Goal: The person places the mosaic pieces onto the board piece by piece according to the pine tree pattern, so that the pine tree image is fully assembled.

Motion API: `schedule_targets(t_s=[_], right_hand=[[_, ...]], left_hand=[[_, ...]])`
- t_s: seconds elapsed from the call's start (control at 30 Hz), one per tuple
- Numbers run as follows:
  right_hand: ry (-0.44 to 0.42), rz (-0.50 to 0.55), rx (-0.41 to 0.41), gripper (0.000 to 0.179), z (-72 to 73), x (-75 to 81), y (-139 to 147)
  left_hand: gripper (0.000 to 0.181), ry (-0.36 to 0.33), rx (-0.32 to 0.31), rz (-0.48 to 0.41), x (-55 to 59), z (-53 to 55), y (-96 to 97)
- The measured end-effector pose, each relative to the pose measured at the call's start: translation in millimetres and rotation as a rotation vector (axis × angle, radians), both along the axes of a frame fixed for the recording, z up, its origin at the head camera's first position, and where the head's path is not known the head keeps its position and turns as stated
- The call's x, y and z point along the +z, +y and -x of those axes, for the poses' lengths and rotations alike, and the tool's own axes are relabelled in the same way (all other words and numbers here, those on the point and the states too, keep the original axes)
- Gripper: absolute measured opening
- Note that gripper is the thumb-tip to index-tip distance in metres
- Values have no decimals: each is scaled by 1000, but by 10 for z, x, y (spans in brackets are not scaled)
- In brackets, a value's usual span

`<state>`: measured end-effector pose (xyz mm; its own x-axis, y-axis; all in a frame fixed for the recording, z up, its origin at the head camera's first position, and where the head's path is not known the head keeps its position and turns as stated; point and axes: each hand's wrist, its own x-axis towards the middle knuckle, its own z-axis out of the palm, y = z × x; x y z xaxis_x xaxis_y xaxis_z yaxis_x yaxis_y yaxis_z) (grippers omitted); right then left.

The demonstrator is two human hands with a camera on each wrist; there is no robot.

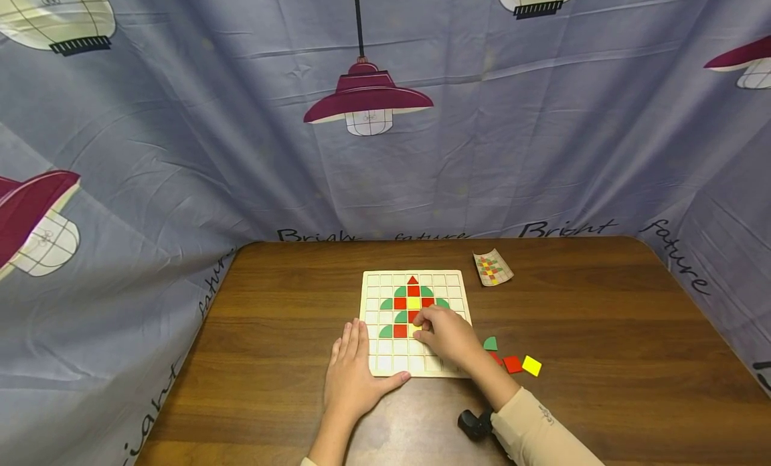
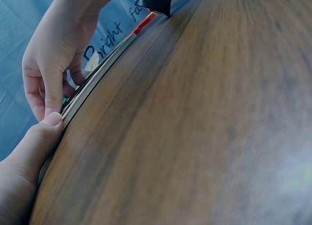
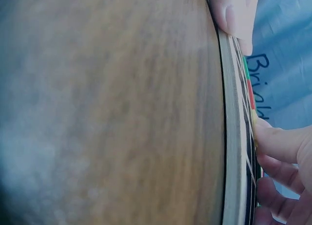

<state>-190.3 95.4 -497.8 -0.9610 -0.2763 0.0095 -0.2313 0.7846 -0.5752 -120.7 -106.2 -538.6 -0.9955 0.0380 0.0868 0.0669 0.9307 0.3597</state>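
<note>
A pale square grid board (image 1: 385, 365) lies on the table, bearing red, green and yellow flat pieces in a tree-like pattern topped by a red triangle (image 1: 412, 280). My left hand (image 1: 352, 379) rests along the board's left side with straight fingers; its thumb (image 2: 48, 125) presses at the near edge. Over the middle of the pattern, my right hand (image 1: 447, 333) pinches a yellow square piece (image 1: 412, 331) between thumb and fingers, low against the board. That hand covers part of the pattern's right side. In the right wrist view its thumb (image 3: 280, 141) meets the yellow at board level.
Loose pieces lie right of the board: a green quarter-circle (image 1: 490, 343), red squares (image 1: 512, 364) and a yellow square (image 1: 532, 365). A small pattern card (image 1: 492, 268) sits behind them. A black object (image 1: 472, 426) is beside the right sleeve. A printed curtain (image 1: 385, 185) surrounds the wooden table (image 1: 271, 332).
</note>
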Motion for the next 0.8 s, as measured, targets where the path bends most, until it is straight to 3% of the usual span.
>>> schedule_targets(t_s=[0.5, 0.8], right_hand=[[55, -45, 37, 4, -56, 55, 46], [7, 0, -11, 20, -98, 218, 475]], left_hand=[[131, -3, 0, -2, 4, -5, -4], [131, 7, -1, -13, -2, 4, 1]])
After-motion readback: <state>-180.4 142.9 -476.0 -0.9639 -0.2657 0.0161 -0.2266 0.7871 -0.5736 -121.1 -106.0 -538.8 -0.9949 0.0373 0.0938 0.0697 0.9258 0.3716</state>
